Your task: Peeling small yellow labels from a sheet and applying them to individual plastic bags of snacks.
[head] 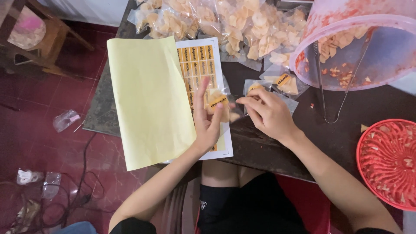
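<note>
- A small clear packet of chips (218,106), with a yellow sticker on its front, is held near the middle of the frame by the left hand (207,119). The thumb is pressed on the packet's right edge and the fingers are raised behind it, so the hand is closed around the packet in a narrow grip.
- The packet is kept upright and just above the sticker sheet (200,58), probably so that the label face can be reached from the front.
- The right hand (268,113) is placed just beside the packet, to its right. Its fingertips are pinched together toward the packet; whether something thin is caught between them cannot be told.
- A pale yellow backing paper (147,99) is folded away to the left of the sheet, which leaves the rows of stickers uncovered.
- Another labelled packet (284,82) is laid to the upper right of the hands, near a heap of filled bags (225,21) at the top of the frame, apparently a finished one put aside.
- A pink plastic tub (390,56) with chip remains and metal tongs (331,91) is seen at the upper right.
- A red basket (385,160) is set at the right edge, on the dark table (260,147).
</note>
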